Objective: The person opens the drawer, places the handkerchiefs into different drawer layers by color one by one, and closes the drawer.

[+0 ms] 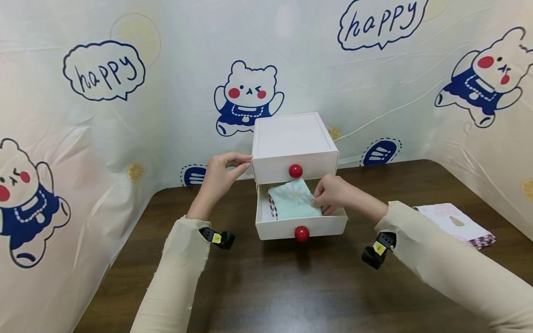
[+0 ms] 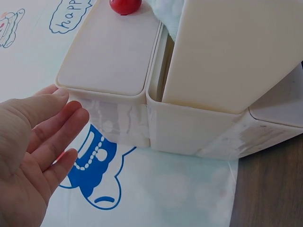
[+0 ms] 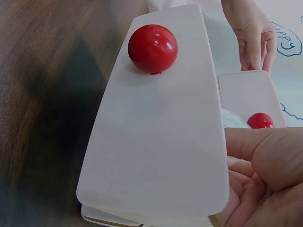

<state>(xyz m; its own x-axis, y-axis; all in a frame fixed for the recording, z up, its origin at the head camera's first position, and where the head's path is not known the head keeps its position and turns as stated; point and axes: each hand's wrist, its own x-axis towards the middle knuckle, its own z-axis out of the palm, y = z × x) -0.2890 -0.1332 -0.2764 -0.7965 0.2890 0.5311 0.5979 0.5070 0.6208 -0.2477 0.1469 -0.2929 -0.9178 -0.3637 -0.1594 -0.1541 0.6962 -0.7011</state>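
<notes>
Across the lower frame, a brown wood-grained worktop (image 1: 266,286); directly on it, white drawer box (image 1: 272,171) near centre, folded cloth (image 1: 443,218) at right.

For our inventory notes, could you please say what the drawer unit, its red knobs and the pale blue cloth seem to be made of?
Drawer unit: probably plastic, smooth with a slight sheen and rounded, moulded-looking corners. Red knobs: perhaps glossy plastic or painted wood, by their bright highlights. Pale blue cloth: matte fabric, judging by its soft folds.
</notes>
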